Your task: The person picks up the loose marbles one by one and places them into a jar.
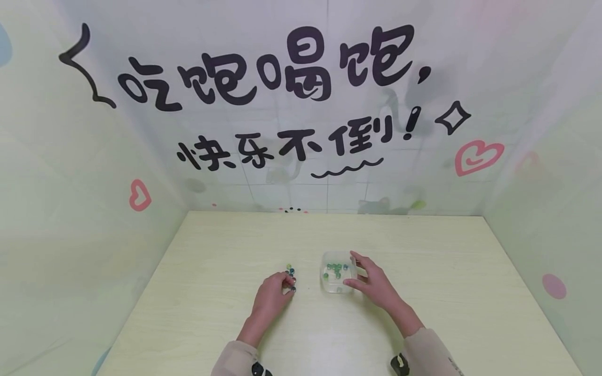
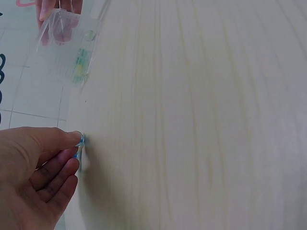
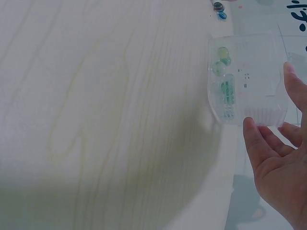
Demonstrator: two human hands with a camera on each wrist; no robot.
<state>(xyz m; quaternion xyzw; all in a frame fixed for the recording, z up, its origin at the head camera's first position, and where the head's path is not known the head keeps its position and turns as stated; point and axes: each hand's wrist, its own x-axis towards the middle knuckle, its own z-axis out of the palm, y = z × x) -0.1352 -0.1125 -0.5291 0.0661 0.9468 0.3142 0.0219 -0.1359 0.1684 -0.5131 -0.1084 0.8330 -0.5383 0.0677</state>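
My right hand [image 1: 374, 284] holds a clear plastic box [image 3: 254, 79] at its right side, thumb near the front corner and fingers toward the back corner. Several green and clear glass marbles [image 1: 337, 267] lie inside the box, which stands on the table. To its left, my left hand [image 1: 271, 295] reaches over a small group of loose marbles [image 1: 289, 267], thumb and forefinger apart in the head view. One dark marble [image 1: 293, 289] sits right at the thumb tip. In the left wrist view, the thumb [image 2: 64, 139] overlaps a blue marble, and the other fingers bend loosely below.
Both hands work over a pale wood-grain table [image 1: 211, 250]. A printed curtain [image 1: 301, 193] with large black characters hangs along the table's back edge, and more curtain encloses the left and right sides.
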